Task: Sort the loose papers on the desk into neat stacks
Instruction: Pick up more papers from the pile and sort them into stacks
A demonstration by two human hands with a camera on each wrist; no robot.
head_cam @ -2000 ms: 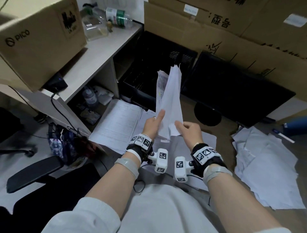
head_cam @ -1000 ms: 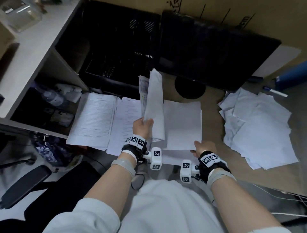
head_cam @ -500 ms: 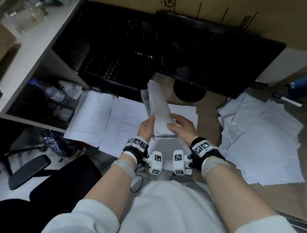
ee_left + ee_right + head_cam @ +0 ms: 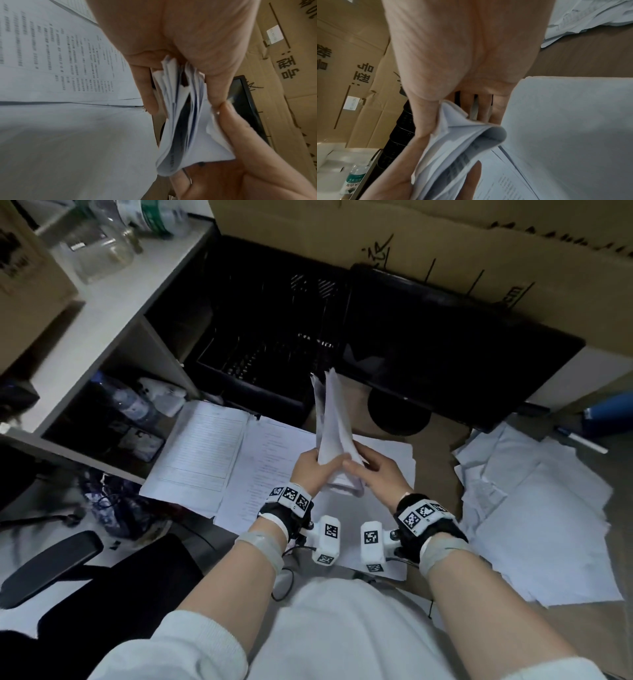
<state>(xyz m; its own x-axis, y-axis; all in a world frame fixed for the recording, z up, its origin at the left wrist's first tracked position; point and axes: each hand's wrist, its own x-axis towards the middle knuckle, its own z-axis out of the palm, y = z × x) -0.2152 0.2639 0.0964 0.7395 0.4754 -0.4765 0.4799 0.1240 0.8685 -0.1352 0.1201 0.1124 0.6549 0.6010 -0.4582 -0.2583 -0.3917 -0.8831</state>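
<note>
A bundle of white sheets [image 4: 334, 433] stands on end above the desk, curved along its length. My left hand [image 4: 313, 469] grips its lower left side, thumb and fingers around the bundle [image 4: 181, 108]. My right hand [image 4: 373, 470] holds the lower right side, thumb on the front of the bundle [image 4: 457, 146]. Under the hands lies a flat blank stack [image 4: 394, 453]. To its left lie a printed sheet [image 4: 270, 460] and a ruled form [image 4: 202, 446]. A loose messy heap of papers [image 4: 534, 515] covers the desk on the right.
A black monitor [image 4: 455, 350] on a round foot stands behind the papers, with a black wire tray [image 4: 260, 350] to its left. Cardboard boxes [image 4: 445, 241] line the back. A white shelf [image 4: 102, 313] with bottles is at the left; a pen [image 4: 582, 440] lies far right.
One second ago my right hand rested on the flat stack; it has come up and taken hold of the upright bundle beside my left hand. The bundle stays upright in both hands.
</note>
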